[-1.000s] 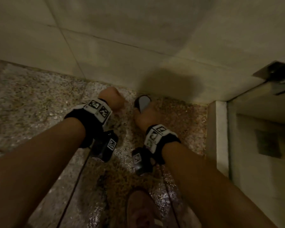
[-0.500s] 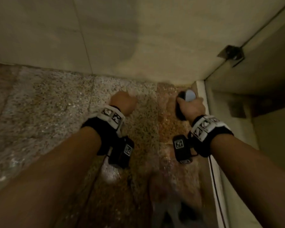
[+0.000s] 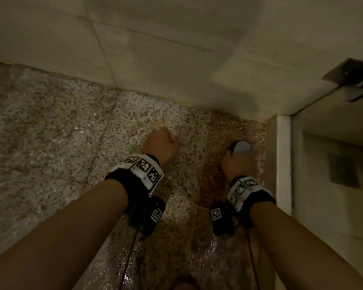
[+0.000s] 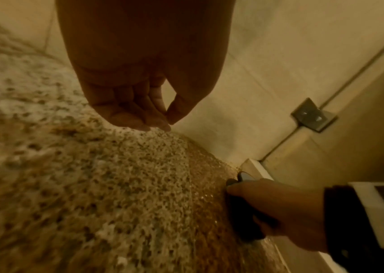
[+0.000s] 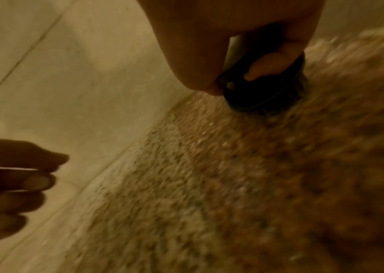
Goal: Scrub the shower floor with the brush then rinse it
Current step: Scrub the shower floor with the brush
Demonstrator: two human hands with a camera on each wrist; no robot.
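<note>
Bristles of a dark round scrub brush with a pale grey cap (image 3: 241, 147) are pressed flat against the speckled, wet terrazzo shower floor (image 3: 71, 147), in the far right corner where the floor meets the beige tiled wall (image 3: 176, 49) and the pale raised kerb (image 3: 283, 162). The brush is gripped from above by the right hand (image 3: 236, 163), the fingers (image 5: 272, 63) being curled round its dark body, as the right wrist view shows; such a top-down hold is judged to let weight be put straight through the bristles. The floor by the kerb appears browner than the paler patch to the left, so it is judged that grime gathers in this corner and that the brush is held there for that reason.

The left hand (image 3: 160, 146) is kept clear of the floor and holds nothing; in the left wrist view its fingers (image 4: 139, 110) are loosely bent, with the thumb tip near the forefinger. It is probably held out for balance while the body is bent low.

A metal hinge bracket (image 3: 352, 80) is fixed at the glass door on the right. The floor glistens with water, yet the scrubbing is judged to be under way and the rinse not yet begun. Care would be wanted near the kerb, where the brush could be knocked against the edge.
</note>
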